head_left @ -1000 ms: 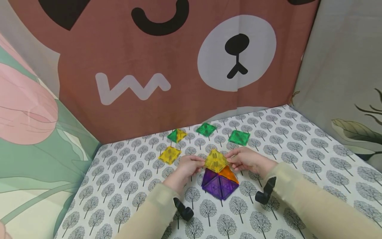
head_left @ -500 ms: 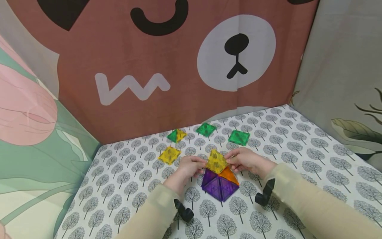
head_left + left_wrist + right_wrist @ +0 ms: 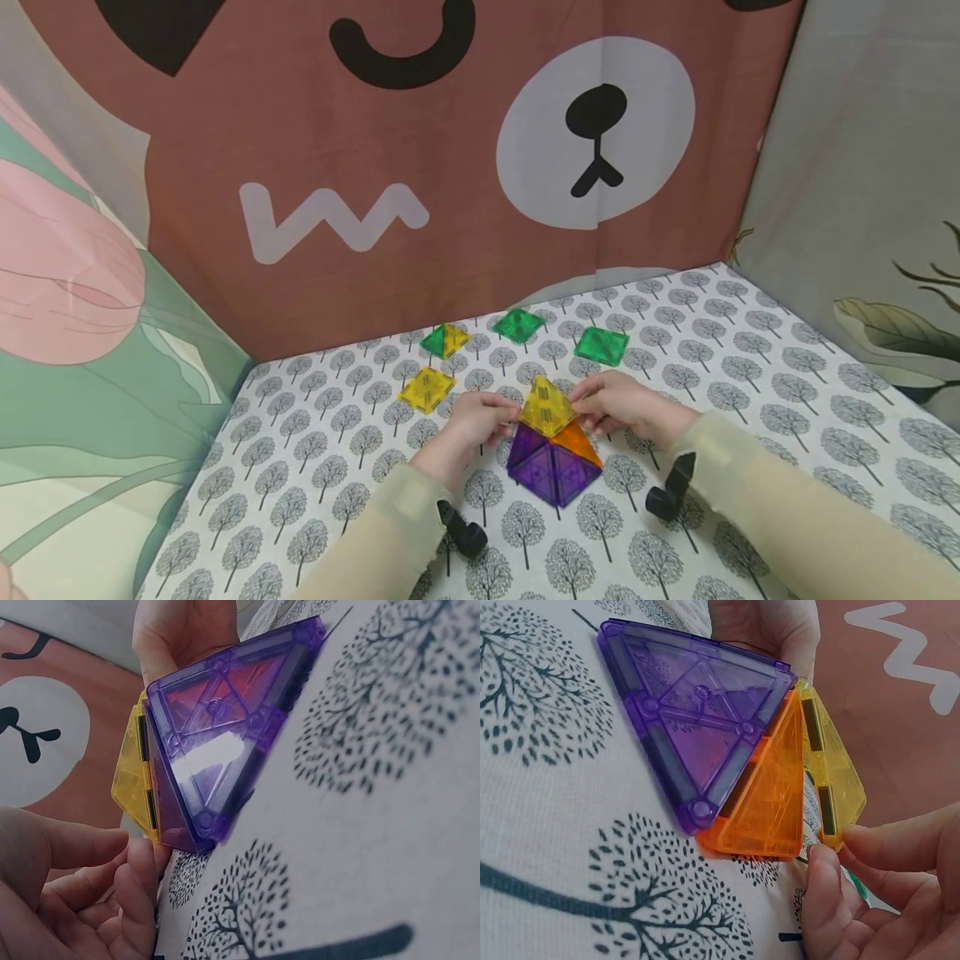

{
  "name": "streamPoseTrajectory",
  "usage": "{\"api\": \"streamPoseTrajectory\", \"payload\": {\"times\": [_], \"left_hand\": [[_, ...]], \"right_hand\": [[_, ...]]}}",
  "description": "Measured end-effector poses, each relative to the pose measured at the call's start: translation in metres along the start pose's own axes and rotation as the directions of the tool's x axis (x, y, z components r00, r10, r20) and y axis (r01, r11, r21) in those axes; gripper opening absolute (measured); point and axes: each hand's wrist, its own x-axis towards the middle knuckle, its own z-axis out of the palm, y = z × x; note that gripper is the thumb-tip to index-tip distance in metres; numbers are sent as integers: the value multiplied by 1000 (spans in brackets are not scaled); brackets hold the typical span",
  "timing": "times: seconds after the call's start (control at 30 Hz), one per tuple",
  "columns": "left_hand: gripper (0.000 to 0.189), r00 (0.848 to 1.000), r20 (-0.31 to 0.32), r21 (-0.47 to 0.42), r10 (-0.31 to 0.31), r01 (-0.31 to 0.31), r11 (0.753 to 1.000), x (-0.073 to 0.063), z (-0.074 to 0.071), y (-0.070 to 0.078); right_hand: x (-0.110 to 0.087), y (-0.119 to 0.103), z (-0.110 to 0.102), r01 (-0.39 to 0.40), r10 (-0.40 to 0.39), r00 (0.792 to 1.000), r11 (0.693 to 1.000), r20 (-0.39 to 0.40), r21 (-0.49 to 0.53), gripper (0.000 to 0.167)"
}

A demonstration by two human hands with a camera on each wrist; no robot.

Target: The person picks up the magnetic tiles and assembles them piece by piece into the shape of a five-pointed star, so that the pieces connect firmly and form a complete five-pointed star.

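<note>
Several see-through magnetic tiles make a low peaked shape on the cloth, with purple triangle tiles (image 3: 557, 473) facing me and an orange triangle tile (image 3: 576, 440) at the right. On top sits a yellow magnetic tile piece (image 3: 547, 408), its edge along the tops of the purple and orange tiles. My left hand (image 3: 472, 418) pinches its left corner between thumb and finger. At the opposite corner my right hand (image 3: 615, 402) does the same, as the right wrist view shows with the yellow piece (image 3: 831, 769) at the fingertips. The shape's far side is hidden in the head view.
Behind lie a yellow square tile (image 3: 427, 390), a green-and-yellow pair of tiles (image 3: 444, 341) and two green tiles (image 3: 518, 325). The tree-print cloth (image 3: 337, 500) ends at a bear-print curtain (image 3: 337, 292).
The yellow piece has turned slightly and shifted a little to the right between my hands. Both hands follow slightly; the purple and orange tiles stay in place.
</note>
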Motion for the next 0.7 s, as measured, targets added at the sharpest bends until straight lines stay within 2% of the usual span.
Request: {"api": "streamPoseTrajectory", "payload": {"times": [0.2,0.3,0.5,0.57,0.7], "left_hand": [[13,1000,-6,3,3,-3,1000,1,0,-2],[14,1000,-5,-7,-1,1,1000,0,0,-1],[18,1000,8,-20,-20,20,1000,-9,-4,0],[20,999,20,-14,-27,27,1000,-13,-6,1],[25,998,56,4,-24,24,1000,-19,-12,3]], "right_hand": [[0,2,-2,25,-25,1000,999,3,-42,24],[-4,2,-4,40,-42,999,993,-10,-109,24],[-31,-3,-10,-1,-8,999,975,-42,-220,25],[-45,-3,-10,-16,12,1000,978,-21,-210,27],[-71,-1,-6,-43,47,997,996,59,-77,35]]}}
